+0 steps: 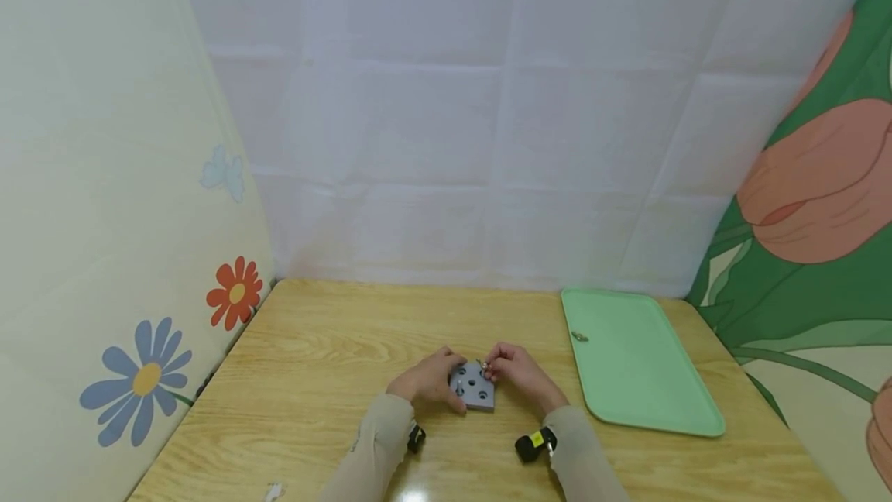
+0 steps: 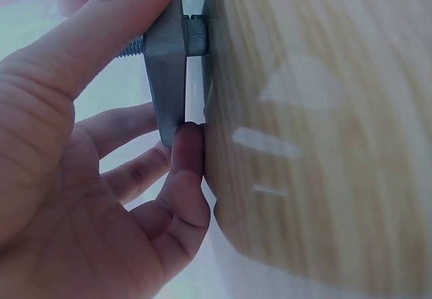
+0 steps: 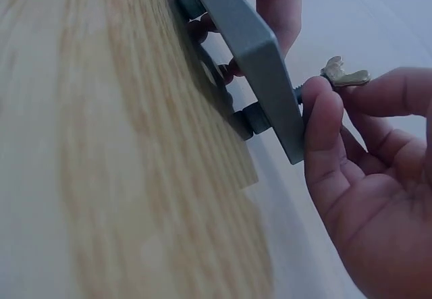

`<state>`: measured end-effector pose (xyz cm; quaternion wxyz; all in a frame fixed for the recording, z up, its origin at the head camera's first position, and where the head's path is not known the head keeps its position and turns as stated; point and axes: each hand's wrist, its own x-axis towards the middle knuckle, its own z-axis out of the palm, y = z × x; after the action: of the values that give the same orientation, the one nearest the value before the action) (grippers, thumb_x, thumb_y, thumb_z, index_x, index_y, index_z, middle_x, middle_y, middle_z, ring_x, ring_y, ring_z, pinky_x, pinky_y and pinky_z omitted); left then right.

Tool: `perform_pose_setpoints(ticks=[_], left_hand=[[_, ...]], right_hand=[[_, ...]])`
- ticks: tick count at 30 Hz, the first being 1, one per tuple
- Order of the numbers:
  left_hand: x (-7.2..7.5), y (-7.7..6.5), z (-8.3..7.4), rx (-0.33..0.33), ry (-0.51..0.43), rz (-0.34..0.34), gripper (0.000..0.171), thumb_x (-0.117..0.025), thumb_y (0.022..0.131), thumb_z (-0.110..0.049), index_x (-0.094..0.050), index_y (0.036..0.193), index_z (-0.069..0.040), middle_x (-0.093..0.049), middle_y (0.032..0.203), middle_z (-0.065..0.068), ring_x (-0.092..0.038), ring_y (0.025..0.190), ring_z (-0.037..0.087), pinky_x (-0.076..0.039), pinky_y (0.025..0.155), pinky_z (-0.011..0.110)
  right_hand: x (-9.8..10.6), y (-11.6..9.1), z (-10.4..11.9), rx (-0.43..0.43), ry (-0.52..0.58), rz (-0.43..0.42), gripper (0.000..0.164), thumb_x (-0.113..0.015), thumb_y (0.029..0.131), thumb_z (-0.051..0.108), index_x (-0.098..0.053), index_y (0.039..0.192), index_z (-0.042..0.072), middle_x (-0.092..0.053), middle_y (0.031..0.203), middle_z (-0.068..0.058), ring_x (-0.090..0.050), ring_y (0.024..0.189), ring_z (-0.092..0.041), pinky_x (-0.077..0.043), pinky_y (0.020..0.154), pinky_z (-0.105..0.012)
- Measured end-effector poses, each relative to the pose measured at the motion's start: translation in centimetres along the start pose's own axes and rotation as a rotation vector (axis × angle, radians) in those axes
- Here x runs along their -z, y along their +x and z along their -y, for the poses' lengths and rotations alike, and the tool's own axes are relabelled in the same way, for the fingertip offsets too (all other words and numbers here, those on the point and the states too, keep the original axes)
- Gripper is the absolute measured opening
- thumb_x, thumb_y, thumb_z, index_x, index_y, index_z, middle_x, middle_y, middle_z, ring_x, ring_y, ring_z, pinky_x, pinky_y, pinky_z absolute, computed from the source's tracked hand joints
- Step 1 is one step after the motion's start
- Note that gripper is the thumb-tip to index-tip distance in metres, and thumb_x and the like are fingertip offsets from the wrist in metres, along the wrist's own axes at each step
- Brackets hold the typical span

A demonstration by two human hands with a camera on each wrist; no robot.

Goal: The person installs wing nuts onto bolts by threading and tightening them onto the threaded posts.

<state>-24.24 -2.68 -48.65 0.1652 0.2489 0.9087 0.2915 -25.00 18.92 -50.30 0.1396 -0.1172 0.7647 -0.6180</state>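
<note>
A square grey metal plate (image 1: 477,395) with several holes is held just above the wooden table. My left hand (image 1: 433,382) grips it by its left side, thumb at the near edge and fingers at the far edge. Socket-head bolts pass through from below: one bolt head (image 2: 196,36) shows under the plate in the left wrist view, and another bolt head (image 3: 254,119) in the right wrist view. At the far right corner, my right hand (image 1: 519,372) pinches a brass wing nut (image 3: 345,75) at the end of a bolt's threaded shank.
To the right lies a light green tray (image 1: 641,362), with a small brass-coloured wing nut (image 1: 580,336) near its left rim. A white scrap (image 1: 274,492) is at the table's (image 1: 334,331) near left. Cloth walls (image 1: 418,138) enclose the back and sides.
</note>
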Motion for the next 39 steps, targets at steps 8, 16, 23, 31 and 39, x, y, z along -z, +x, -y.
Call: perform_pose_setpoints(ticks=[8,16,23,31,39], left_hand=[[-0.1,-0.1,0.1,-0.011,-0.004,-0.008,0.082,-0.087,0.065,-0.032,-0.051,0.135,-0.009,-0.047,0.118,-0.001,-0.049,0.100,0.011,-0.041,0.088,0.030],[0.0,-0.2,-0.1,-0.002,-0.014,-0.004,0.082,-0.088,0.065,-0.031,-0.050,0.135,-0.009,-0.047,0.117,0.000,-0.049,0.099,0.012,-0.042,0.087,0.031],[0.0,-0.1,0.0,0.006,-0.023,0.010,0.082,-0.087,0.066,-0.032,-0.050,0.136,-0.010,-0.046,0.119,-0.001,-0.049,0.102,0.013,-0.041,0.091,0.034],[0.2,-0.1,-0.1,0.004,0.005,0.007,0.082,-0.087,0.066,-0.032,-0.050,0.135,-0.010,-0.047,0.119,0.000,-0.049,0.103,0.013,-0.041,0.090,0.033],[0.0,-0.1,-0.1,0.001,0.013,0.000,0.082,-0.087,0.066,-0.033,-0.050,0.135,-0.010,-0.047,0.120,0.001,-0.049,0.102,0.013,-0.041,0.090,0.033]], right_hand=[[-0.1,-1.0,1.7,0.004,0.004,0.028,0.015,-0.055,0.089,-0.004,-0.052,0.102,-0.012,-0.061,0.090,-0.014,-0.059,0.081,-0.020,-0.050,0.074,-0.034],[-0.1,-0.4,0.4,0.005,-0.057,0.019,0.027,-0.056,0.090,0.000,-0.056,0.116,-0.007,-0.060,0.095,-0.010,-0.058,0.082,-0.017,-0.049,0.073,-0.029],[-0.1,-0.1,-0.2,0.014,-0.124,-0.016,0.016,-0.068,0.084,0.007,-0.060,0.096,-0.002,-0.062,0.087,-0.006,-0.057,0.077,-0.017,-0.047,0.069,-0.030],[0.0,0.1,-0.2,-0.009,-0.053,-0.014,0.013,-0.056,0.093,0.010,-0.059,0.094,-0.003,-0.062,0.084,-0.006,-0.058,0.079,-0.018,-0.048,0.071,-0.031],[-0.2,-1.1,2.0,-0.022,0.001,0.030,0.012,-0.051,0.090,-0.003,-0.055,0.097,-0.012,-0.061,0.087,-0.011,-0.058,0.081,-0.020,-0.048,0.073,-0.029]])
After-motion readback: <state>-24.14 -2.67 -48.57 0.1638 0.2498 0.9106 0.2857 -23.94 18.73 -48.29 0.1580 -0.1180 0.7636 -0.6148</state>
